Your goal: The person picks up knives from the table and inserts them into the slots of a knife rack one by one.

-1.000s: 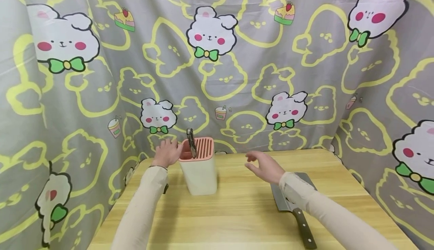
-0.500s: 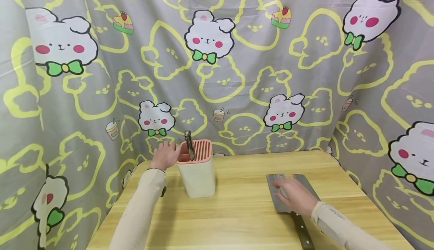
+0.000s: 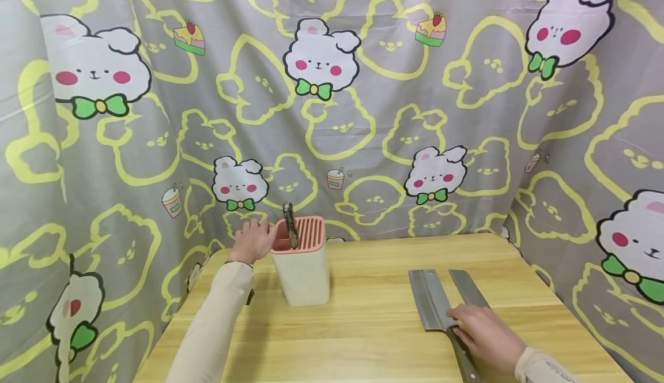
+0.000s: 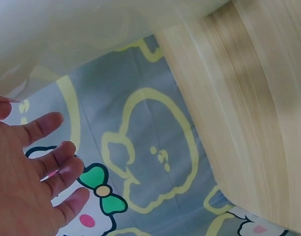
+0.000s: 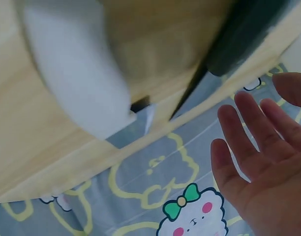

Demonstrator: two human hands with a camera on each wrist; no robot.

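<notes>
My left hand (image 3: 252, 240) rests at the left rim of a cream knife block (image 3: 302, 276) with a pink slotted top; its fingers are loosely spread, thumb at the rim. A dark mottled handle (image 3: 291, 226) sticks up from the block's open compartment. At the right, a cleaver (image 3: 429, 302) lies flat with its dark riveted handle (image 3: 465, 360) toward me. My right hand (image 3: 487, 332) is over that handle's upper end. In the right wrist view its fingers (image 5: 231, 128) are extended beside a dark handle (image 5: 244, 39). A second blade (image 3: 468, 289) lies right of the cleaver, partly hidden by this hand.
Everything stands on a light wooden table (image 3: 358, 337). A grey patterned curtain (image 3: 332, 117) hangs close behind its far edge and along both sides. A small dark object (image 3: 250, 296) shows beside my left sleeve.
My right hand has come from the middle of the table, over the cleaver's blade, back toward me to its handle. Both blades now show more. My left hand stays at the block.
</notes>
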